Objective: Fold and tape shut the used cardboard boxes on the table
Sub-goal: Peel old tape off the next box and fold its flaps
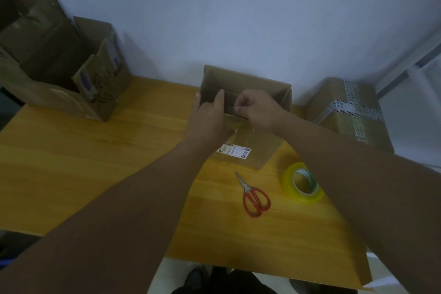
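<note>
So the open cardboard box [245, 83] being worked on sits at the far edge of the worktop [95, 150], about the middle, right up against the wall. Its top is open and the inside is just dark, so I can't tell if anything's in it. There's a white shipping label [235, 150] on the near face.

The far left corner has a big open carton [59, 100] with more brown cardboard stuffed inside; it's too murky to sort out the pieces. The far right corner has a closed box [346, 112], already sealed with printed tape.

Both arms reach straight out over the worktop. The left hand [210, 114] is on the open cardboard box's near left corner, thumb outside and fingers over the rim, holding the wall. The right hand [257, 108] is curled up tight, fingertips pinching the near rim just beside the left.

Red-handled scissors [254, 194] lie closed just in front of the box, and the tape roll [301, 182] lies flat near the right edge, partly under the right forearm.
</note>
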